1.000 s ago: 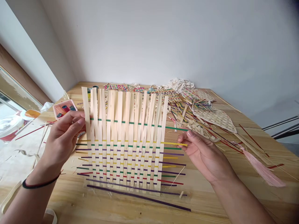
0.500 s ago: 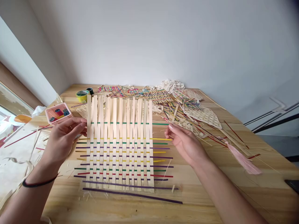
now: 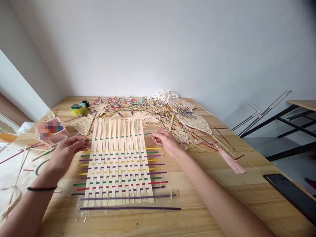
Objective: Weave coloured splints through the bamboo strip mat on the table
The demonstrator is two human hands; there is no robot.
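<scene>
A mat of pale upright strips lies on the table, crossed by thin green, yellow, purple and red strips. Near its top, a green strip runs across, apart from the rows below. My right hand pinches the right end of this green strip. At the mat's upper left edge, my left hand has its fingers pinched round the strip's other end. A purple strip lies below the mat, on clear tape.
Loose coloured strips and woven pieces spread across the back of the wooden table. Yellow tape and a pink box are at left. A pink tassel and a phone are at right.
The view has shifted, bringing the phone into sight. The mat's upper part, raised before, now lies lower and flatter. Both hands still hold the green strip, which sits a little nearer the woven rows.
</scene>
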